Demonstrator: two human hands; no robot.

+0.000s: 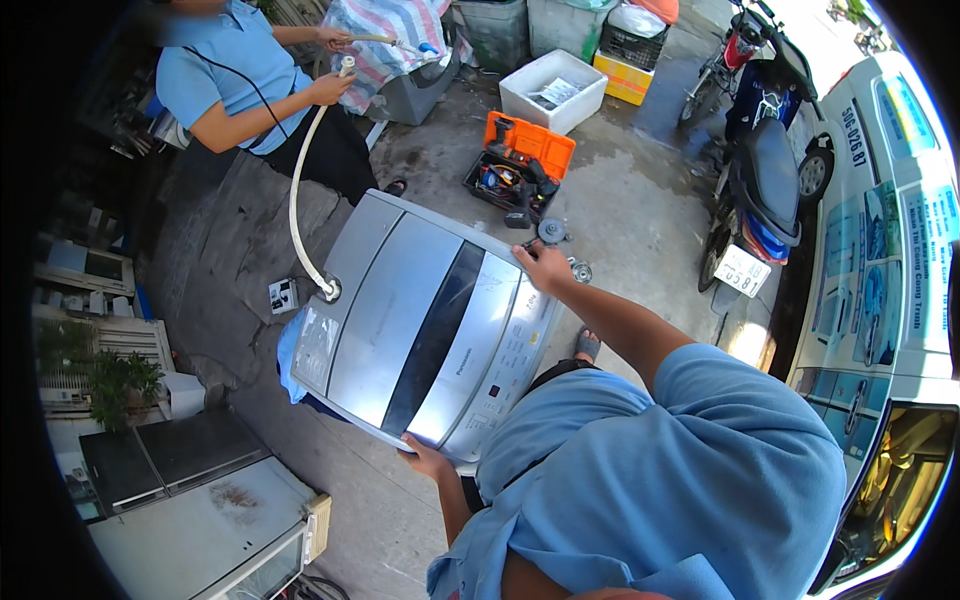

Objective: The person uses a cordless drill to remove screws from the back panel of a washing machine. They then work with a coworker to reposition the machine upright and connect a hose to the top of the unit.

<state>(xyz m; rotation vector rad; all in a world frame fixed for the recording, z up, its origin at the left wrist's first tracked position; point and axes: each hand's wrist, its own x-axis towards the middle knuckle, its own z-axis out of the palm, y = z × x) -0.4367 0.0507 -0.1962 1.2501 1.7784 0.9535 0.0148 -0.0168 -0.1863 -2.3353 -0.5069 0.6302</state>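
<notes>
Gripping the washing machine [420,320] at opposite corners, I had my left hand [428,462] clenched under the near edge of its lid panel and my right hand [545,268] grasping the far corner by the control strip. It stood tilted on the concrete floor [620,200], a white hose [296,190] plugged into its top. I judged it heavy, rigid and smooth-skinned; the corners gave the surest hold.

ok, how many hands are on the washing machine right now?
2. The left hand grips the washing machine at its near bottom edge; the right hand holds its far right corner. The co-worker's hands hold the white hose instead.
</notes>
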